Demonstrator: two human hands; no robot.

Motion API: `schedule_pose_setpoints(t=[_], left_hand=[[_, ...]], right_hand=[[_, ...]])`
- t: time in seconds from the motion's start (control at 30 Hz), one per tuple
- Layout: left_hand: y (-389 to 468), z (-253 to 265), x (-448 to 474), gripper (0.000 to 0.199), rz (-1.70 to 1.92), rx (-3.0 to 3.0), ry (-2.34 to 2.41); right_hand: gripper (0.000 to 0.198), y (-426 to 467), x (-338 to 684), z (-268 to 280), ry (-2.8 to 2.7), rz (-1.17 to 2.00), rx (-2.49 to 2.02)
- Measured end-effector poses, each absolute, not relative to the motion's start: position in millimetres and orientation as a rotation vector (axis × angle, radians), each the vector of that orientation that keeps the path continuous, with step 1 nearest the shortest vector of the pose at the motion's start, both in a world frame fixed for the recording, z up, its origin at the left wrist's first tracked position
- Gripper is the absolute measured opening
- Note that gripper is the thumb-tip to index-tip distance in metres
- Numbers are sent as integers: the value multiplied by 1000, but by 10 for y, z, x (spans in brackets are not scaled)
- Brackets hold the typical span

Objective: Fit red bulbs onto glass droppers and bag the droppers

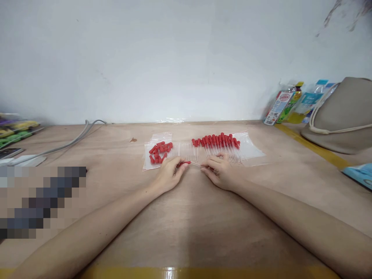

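My left hand (168,174) pinches a red rubber bulb (186,163) between thumb and fingers. From the right, my right hand (218,170) grips a thin clear pipette tube (196,164), whose end meets the bulb; how deep it sits inside I cannot tell. Behind my left hand, several loose red bulbs (159,148) lie on a clear plastic bag (148,166). Bare clear tubes (183,150) lie side by side between the hands, farther back. Droppers with red bulbs (218,140) form a row beyond my right hand, partly over another plastic bag (251,149).
A grey cable (69,141) and a phone (11,153) lie at the left, near packaged goods (19,130). Drink bottles (309,102), a carton (279,108), a beige hat (343,116) and a blue packet (360,174) are at the right. A white wall (180,62) closes the back.
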State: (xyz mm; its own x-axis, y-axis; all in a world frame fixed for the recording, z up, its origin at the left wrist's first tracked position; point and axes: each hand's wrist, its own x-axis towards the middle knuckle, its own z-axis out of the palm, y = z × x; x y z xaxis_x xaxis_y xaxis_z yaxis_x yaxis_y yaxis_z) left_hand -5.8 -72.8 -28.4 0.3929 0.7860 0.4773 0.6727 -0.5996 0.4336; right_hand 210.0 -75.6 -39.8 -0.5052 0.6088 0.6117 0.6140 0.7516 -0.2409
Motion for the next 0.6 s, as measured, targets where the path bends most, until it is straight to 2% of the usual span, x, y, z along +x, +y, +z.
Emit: schedule_pose_setpoints(t=[0.37,0.6], left_hand=[[-727,-298,-77,17,989,2396,1087],[-739,-274,-94,19,838,2554,1008]], right_hand=[[14,-718,2088,-335,-2320,104,-849],[20,-661,2149,-345,-2434,-70,-807]])
